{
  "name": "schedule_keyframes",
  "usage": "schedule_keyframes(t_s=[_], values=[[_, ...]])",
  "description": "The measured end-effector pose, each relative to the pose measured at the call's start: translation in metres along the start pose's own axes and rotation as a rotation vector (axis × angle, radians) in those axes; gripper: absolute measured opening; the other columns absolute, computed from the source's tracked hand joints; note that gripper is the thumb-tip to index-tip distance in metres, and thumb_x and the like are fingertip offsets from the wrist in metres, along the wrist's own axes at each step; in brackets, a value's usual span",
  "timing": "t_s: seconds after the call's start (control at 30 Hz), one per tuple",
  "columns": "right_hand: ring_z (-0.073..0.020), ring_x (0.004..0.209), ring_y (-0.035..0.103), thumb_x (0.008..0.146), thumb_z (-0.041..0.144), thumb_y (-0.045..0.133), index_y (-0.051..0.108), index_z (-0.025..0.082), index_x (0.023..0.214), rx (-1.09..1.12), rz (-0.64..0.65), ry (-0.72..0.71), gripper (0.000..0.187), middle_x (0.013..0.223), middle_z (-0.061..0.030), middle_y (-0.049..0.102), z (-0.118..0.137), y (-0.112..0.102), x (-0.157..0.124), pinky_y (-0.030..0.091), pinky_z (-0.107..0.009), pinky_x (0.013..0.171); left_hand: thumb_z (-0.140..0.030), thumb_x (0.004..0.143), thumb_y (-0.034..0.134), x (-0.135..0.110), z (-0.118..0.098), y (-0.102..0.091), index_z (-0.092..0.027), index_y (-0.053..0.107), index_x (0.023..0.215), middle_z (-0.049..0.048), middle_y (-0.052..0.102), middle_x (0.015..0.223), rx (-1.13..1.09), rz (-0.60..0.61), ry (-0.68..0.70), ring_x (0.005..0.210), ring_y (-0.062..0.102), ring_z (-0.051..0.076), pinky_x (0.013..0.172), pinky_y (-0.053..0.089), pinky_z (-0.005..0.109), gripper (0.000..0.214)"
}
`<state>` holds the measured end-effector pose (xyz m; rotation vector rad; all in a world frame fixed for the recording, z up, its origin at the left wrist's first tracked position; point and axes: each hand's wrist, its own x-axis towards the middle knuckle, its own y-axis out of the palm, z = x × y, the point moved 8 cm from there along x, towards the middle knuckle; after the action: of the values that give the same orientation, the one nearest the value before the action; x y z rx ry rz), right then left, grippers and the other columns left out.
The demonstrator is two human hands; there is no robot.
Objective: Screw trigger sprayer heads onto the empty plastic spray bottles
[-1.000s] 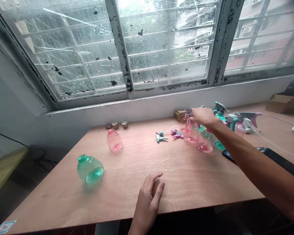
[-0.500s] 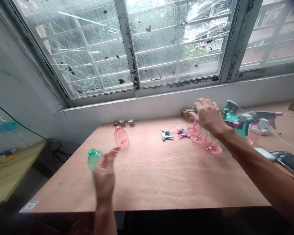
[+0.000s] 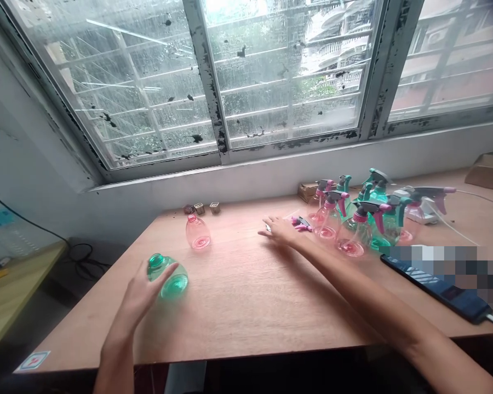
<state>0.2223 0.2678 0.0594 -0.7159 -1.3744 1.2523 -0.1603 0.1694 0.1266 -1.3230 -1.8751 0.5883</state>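
On the left of the table my left hand (image 3: 137, 293) is closed round a clear green bottle (image 3: 175, 276) with no spray head; its thumb lies across the front and the other fingers are partly hidden. My right hand (image 3: 280, 230) reaches low over the teal spray head, fingers stretched and apart, covering nearly all of it. Just right of that hand lies a pink-and-grey spray head (image 3: 302, 224). A pink bottle without a head (image 3: 198, 232) stands between my hands, farther back.
Several pink and green spray bottles with trigger heads (image 3: 353, 235) stand together at the right. Nearer me lies a dark phone (image 3: 439, 290). Small square pieces (image 3: 215, 208) sit by the wall, and a cardboard box (image 3: 491, 175) is at far right.
My right hand has come left and down from the group of spray bottles to the teal spray head. My left hand has moved onto the green bottle and closed round it.
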Motion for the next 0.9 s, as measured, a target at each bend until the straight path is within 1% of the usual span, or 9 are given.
schedule_keyframes(t_s=[0.1,0.23,0.37,0.43,0.47,0.53,0.63,0.77,0.9], values=[[-0.0277,0.110,0.068,0.100,0.033,0.067,0.063,0.019,0.130,0.022,0.020,-0.002,0.033,0.133,-0.0103,0.065,0.016,0.015,0.001,0.058,-0.049,0.092,-0.067,0.079,0.070,-0.015,-0.014,0.033,-0.021,0.064,0.106,0.0096,0.077,0.101,-0.050,0.147,0.039,0.098,0.073,0.035,0.086,0.056,0.046,0.053],[-0.0276,0.110,0.068,0.101,0.032,0.067,0.063,0.019,0.129,0.096,0.029,-0.084,0.032,0.133,-0.0102,0.065,0.040,0.014,-0.015,0.058,-0.049,0.092,-0.061,0.074,0.078,-0.040,-0.032,0.079,-0.023,0.053,0.122,0.0113,0.073,0.114,-0.157,0.245,0.077,0.107,0.072,0.035,0.096,0.054,0.051,0.066],[-0.0273,0.114,0.066,0.099,0.026,0.068,0.066,0.018,0.123,0.224,0.080,-0.236,0.026,0.132,-0.0101,0.065,0.061,-0.002,-0.066,0.057,-0.047,0.095,-0.055,0.073,0.081,-0.069,-0.044,0.121,-0.024,0.040,0.130,0.0142,0.070,0.123,-0.283,0.305,0.087,0.112,0.072,0.035,0.099,0.055,0.053,0.077],[-0.0226,0.118,0.065,0.095,0.016,0.068,0.067,0.016,0.120,0.293,0.118,-0.300,0.025,0.131,-0.0123,0.064,0.067,-0.015,-0.103,0.055,-0.035,0.102,-0.053,0.075,0.080,-0.081,-0.050,0.135,-0.025,0.037,0.131,0.0161,0.066,0.131,-0.332,0.317,0.095,0.120,0.068,0.035,0.104,0.052,0.054,0.076],[-0.0216,0.119,0.065,0.095,0.016,0.067,0.067,0.016,0.122,0.325,0.134,-0.319,0.027,0.135,-0.0137,0.061,0.068,-0.022,-0.123,0.053,-0.032,0.104,-0.052,0.076,0.080,-0.086,-0.053,0.140,-0.025,0.035,0.132,0.0171,0.063,0.135,-0.354,0.321,0.100,0.125,0.065,0.035,0.106,0.050,0.055,0.076],[-0.0243,0.126,0.063,0.095,0.015,0.064,0.064,0.017,0.130,0.371,0.160,-0.327,0.035,0.146,-0.0176,0.054,0.065,-0.034,-0.159,0.052,-0.033,0.107,-0.052,0.078,0.078,-0.094,-0.060,0.147,-0.025,0.031,0.134,0.0189,0.056,0.143,-0.395,0.326,0.112,0.132,0.060,0.035,0.110,0.047,0.055,0.078],[-0.0272,0.132,0.059,0.098,0.017,0.058,0.059,0.024,0.139,0.449,0.182,-0.282,0.042,0.159,-0.0165,0.042,0.053,-0.042,-0.201,0.052,-0.039,0.108,-0.050,0.079,0.077,-0.104,-0.071,0.156,-0.024,0.030,0.134,0.0184,0.055,0.143,-0.439,0.359,0.143,0.133,0.059,0.034,0.111,0.046,0.054,0.077],[-0.0343,0.144,0.047,0.095,0.028,0.067,0.064,0.028,0.132,0.542,0.104,-0.093,0.037,0.155,-0.0142,0.049,0.027,-0.035,-0.225,0.046,-0.049,0.114,-0.045,0.079,0.081,-0.112,-0.083,0.163,-0.025,0.036,0.137,0.0142,0.059,0.140,-0.464,0.422,0.205,0.131,0.060,0.033,0.114,0.044,0.052,0.076],[-0.0332,0.136,0.056,0.095,0.031,0.069,0.062,0.028,0.132,0.634,0.041,0.005,0.038,0.152,-0.0142,0.054,0.012,-0.026,-0.230,0.047,-0.048,0.112,-0.044,0.082,0.080,-0.116,-0.090,0.159,-0.030,0.036,0.144,0.0120,0.053,0.146,-0.458,0.413,0.309,0.137,0.054,0.034,0.117,0.040,0.053,0.077]])
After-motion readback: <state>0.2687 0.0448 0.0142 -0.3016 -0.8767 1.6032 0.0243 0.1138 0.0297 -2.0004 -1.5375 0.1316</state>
